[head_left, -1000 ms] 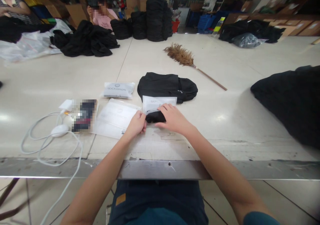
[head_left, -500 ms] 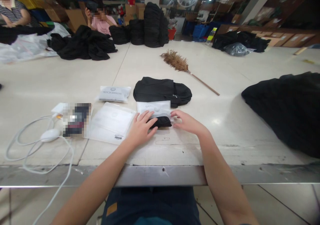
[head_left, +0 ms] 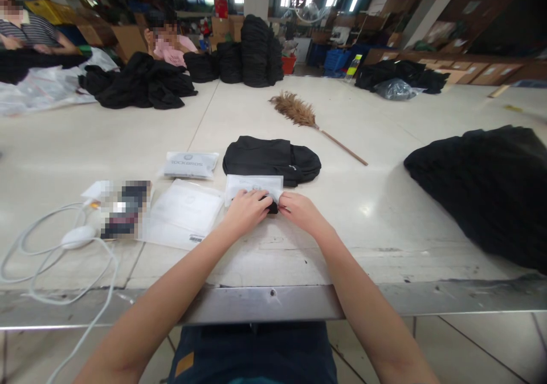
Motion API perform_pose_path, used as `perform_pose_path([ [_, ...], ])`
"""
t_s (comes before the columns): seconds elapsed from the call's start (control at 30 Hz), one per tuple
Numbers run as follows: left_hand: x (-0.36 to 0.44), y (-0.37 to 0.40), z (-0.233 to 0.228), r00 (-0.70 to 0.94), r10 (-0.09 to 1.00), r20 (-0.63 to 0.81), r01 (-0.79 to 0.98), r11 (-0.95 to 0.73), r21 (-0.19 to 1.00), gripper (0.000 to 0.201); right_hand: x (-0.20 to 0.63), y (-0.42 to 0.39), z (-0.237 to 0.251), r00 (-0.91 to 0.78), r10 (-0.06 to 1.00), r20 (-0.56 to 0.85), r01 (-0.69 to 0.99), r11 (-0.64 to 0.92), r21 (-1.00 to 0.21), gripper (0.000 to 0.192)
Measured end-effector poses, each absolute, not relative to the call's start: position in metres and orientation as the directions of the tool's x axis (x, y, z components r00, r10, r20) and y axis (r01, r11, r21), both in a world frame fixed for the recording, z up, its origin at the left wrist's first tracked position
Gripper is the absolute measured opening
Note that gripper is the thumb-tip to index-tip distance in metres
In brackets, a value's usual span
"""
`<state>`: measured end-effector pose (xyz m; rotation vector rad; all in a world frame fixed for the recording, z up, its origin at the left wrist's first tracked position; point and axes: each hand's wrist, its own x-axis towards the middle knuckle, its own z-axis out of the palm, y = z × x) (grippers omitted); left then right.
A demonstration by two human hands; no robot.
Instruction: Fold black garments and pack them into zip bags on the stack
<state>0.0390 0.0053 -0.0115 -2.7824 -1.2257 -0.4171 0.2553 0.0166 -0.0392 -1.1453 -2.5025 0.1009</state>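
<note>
- Head view: the left hand point(head_left: 247, 208) and the right hand point(head_left: 301, 210) have drawn together since half a second ago, when they lay apart on either side of the black folded cloth point(head_left: 272, 206). Now only a sliver of it shows between them.
- Both sets of fingers are bent down onto the cloth, pinching it against the mouth of the small clear bag point(head_left: 253, 184). The bag lies just beyond the knuckles, touching the cloth.
- More of the cloth was bare a moment back, so it reads as being worked further into the bag, not yet fully inside.
- The black bundle point(head_left: 271, 159) sits right behind the bag.
- To the left, flat on the table point(head_left: 384, 213), lie empty bags point(head_left: 183, 213), and behind them a filled packet point(head_left: 191, 164).
- A feather duster point(head_left: 299, 111) lies further back, a large black heap point(head_left: 482, 184) is at the right, and white cables point(head_left: 51, 247) are at the far left.
- Two other people sit at the far edge, well away.
</note>
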Motion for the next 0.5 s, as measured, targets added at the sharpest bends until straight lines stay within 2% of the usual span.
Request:
perform_pose_path([
  [0.2,0.045,0.019,-0.012,0.522,0.803,0.287,0.841,-0.541,-0.015,0.015,0.244,0.005,-0.026,-0.625,0.716,0.311,0.688,0.694,-0.213,0.018],
  [0.33,0.042,0.022,-0.014,0.472,0.842,0.263,0.874,-0.486,-0.012,0.014,0.244,0.000,-0.019,-0.626,0.744,0.233,0.720,0.667,-0.192,0.020],
  [0.43,0.023,0.014,-0.015,0.507,0.821,0.262,0.844,-0.534,0.043,0.031,0.252,0.000,-0.014,-0.606,0.781,0.154,0.751,0.625,-0.214,0.017],
  [0.5,0.003,0.006,-0.014,0.519,0.815,0.258,0.819,-0.560,0.124,0.044,0.259,0.000,-0.011,-0.567,0.817,0.108,0.789,0.576,-0.215,0.015],
])
